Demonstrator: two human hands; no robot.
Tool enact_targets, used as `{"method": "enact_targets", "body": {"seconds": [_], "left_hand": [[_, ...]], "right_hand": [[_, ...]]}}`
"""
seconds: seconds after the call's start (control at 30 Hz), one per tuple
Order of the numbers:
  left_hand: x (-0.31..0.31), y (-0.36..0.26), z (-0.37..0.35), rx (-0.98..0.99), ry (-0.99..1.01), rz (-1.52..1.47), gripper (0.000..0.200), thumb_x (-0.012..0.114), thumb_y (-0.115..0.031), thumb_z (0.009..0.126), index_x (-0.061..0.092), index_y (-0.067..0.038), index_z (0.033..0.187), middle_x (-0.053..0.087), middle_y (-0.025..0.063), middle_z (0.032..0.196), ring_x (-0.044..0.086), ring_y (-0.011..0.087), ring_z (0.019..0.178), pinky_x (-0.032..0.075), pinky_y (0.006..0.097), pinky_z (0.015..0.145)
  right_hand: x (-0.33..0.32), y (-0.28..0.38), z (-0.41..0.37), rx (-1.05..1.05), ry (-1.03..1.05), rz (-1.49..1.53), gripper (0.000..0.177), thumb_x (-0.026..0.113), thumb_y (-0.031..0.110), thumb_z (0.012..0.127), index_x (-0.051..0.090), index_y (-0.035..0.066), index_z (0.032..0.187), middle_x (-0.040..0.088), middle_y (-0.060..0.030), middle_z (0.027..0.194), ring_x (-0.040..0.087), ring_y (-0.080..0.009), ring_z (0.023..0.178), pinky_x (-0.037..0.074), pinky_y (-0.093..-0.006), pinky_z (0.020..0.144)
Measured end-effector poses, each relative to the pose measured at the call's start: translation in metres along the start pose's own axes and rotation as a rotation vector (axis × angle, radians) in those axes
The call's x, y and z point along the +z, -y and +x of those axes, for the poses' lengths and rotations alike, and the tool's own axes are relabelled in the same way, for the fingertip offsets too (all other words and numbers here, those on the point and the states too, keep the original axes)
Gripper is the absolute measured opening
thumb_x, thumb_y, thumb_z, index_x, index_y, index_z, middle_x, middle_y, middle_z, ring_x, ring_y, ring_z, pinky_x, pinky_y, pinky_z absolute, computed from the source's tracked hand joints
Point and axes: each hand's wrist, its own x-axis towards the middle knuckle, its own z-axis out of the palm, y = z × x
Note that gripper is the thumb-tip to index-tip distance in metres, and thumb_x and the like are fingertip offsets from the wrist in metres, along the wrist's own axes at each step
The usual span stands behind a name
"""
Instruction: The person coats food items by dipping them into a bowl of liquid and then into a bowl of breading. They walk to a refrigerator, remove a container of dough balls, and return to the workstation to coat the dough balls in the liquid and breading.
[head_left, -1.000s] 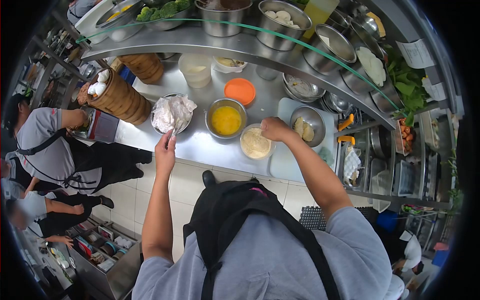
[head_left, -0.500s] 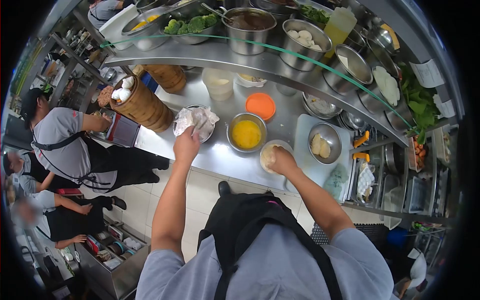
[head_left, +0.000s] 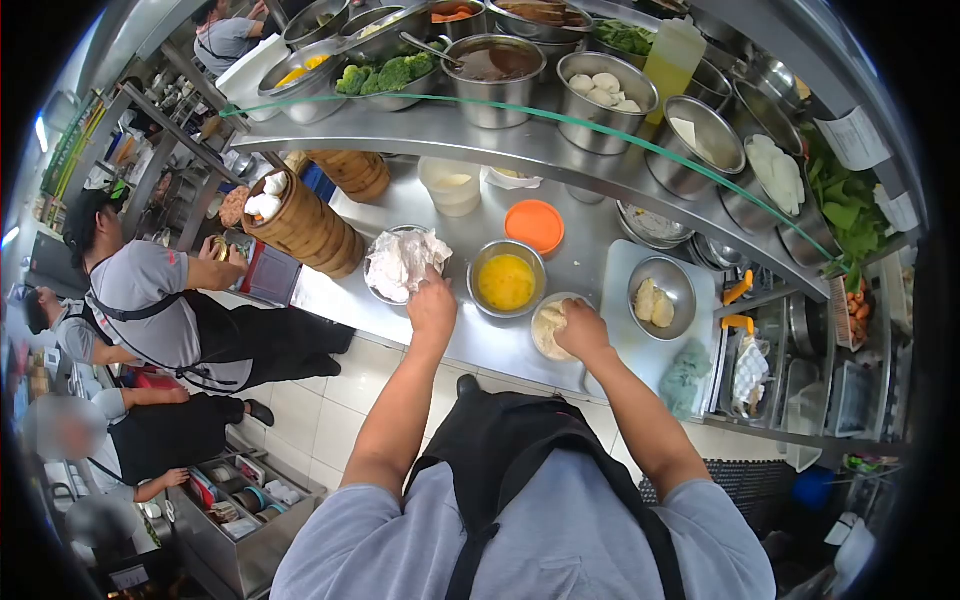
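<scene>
My left hand (head_left: pixel 433 308) is at the right edge of a metal bowl (head_left: pixel 383 294) lined with crumpled clear plastic (head_left: pixel 408 262) holding white powder. Its fingers are bunched against the plastic; what they pinch, if anything, is hidden. Over a small round container of pale crumbs (head_left: pixel 549 322), my right hand (head_left: pixel 582 332) reaches in with fingers drawn together, their tips hidden. Between the hands stands a metal bowl of beaten egg (head_left: pixel 505 282). To the right, a metal bowl (head_left: pixel 678 282) with pale yellowish pieces (head_left: pixel 655 303) rests on a white cutting board (head_left: pixel 622 262).
Bamboo steamers (head_left: pixel 305 225) stand at the left, and an orange lid (head_left: pixel 534 226) lies behind the egg. A steel shelf (head_left: pixel 430 128) with filled pots overhangs the back. A co-worker (head_left: pixel 150 290) stands at the left. Orange handles (head_left: pixel 737 288) stick out at the right.
My left hand has shifted right across the plastic-lined bowl to its near right edge. My right hand stays at the crumb container. The whole view has shifted slightly.
</scene>
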Motion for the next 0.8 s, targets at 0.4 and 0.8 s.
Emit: {"method": "enact_targets", "body": {"seconds": [0.4,0.8], "left_hand": [[-0.010,0.046,0.035,-0.010,-0.095,-0.284,0.028,0.056,-0.023,0.097,0.071,0.001,0.097,0.069,0.0271,0.086,0.066,0.0474,0.083,0.051,0.0533,0.075],[-0.037,-0.017,0.022,0.298,0.115,-0.283,0.023,0.060,-0.022,0.092,0.071,-0.003,0.086,0.069,0.0223,0.080,0.069,0.0402,0.073,0.054,0.0483,0.069]], "right_hand": [[-0.054,-0.052,0.002,0.062,0.207,0.957,0.031,0.071,0.017,0.074,0.065,0.002,0.100,0.066,-0.0056,0.086,0.061,-0.0166,0.077,0.051,-0.0325,0.071],[-0.120,-0.184,0.006,0.279,-0.218,0.063,0.038,0.069,0.012,0.072,0.065,0.002,0.109,0.066,-0.0209,0.102,0.065,-0.0383,0.097,0.053,-0.0439,0.084]]}}
